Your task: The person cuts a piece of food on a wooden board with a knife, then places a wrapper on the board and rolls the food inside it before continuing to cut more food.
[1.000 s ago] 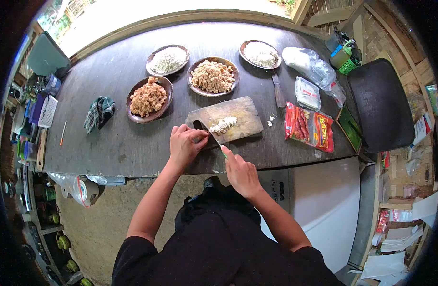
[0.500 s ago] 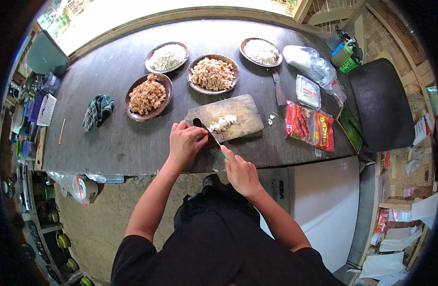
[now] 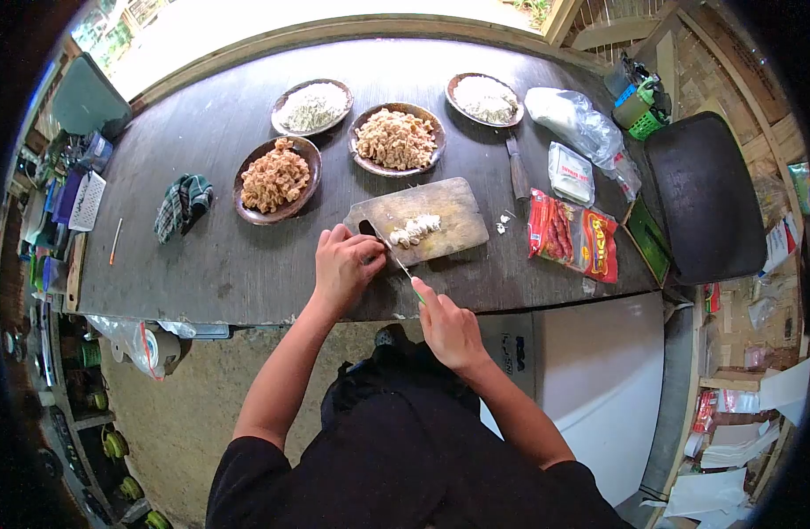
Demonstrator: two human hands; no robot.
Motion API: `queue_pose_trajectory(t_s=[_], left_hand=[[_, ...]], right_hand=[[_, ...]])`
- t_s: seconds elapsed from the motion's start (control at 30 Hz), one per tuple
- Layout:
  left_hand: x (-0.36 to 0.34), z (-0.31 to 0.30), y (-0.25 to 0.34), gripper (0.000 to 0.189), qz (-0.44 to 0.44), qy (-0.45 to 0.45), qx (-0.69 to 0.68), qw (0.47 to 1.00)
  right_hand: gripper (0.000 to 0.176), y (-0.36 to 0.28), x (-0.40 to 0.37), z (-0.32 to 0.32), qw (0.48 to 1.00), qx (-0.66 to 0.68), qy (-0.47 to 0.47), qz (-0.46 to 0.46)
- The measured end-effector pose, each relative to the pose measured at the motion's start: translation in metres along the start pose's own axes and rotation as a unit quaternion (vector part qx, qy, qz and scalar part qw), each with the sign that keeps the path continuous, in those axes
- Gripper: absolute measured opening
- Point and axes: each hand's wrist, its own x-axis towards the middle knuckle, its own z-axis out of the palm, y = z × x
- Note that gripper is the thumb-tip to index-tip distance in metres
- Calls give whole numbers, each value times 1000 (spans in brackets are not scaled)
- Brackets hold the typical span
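My right hand is closed round the green handle of a knife, its blade pointing up and left towards my other hand. The fingertips of my left hand are pressed together beside the blade, at the near left edge of the wooden cutting board. What they pinch, if anything, is hidden. Chopped whitish pieces lie in a small heap on the board. A dark slot shows in the board's left end.
Beyond the board stand plates of brown chopped food, paler brown pieces and white shreds. A second knife, a red food packet and plastic bags lie right. A checked cloth lies left.
The knife blade has shifted slightly beside my left fingers, and my right hand sits a little lower. The whole view has moved slightly. The heap of whitish pieces looks the same.
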Motion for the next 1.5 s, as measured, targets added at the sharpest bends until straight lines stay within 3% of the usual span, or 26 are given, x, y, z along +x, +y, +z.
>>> queue_pose_trajectory(t_s=[0.4, 0.47, 1.5], left_hand=[[1, 2, 0, 8, -44, 4, -28, 999], [0, 1, -1, 9, -34, 2, -20, 999], [0, 2, -1, 9, -17, 5, -7, 1000]], right_hand=[[50, 6, 9, 2, 1000, 13, 20, 14], [49, 8, 5, 4, 998, 33, 43, -18], [49, 1, 9, 9, 999, 43, 18, 9]])
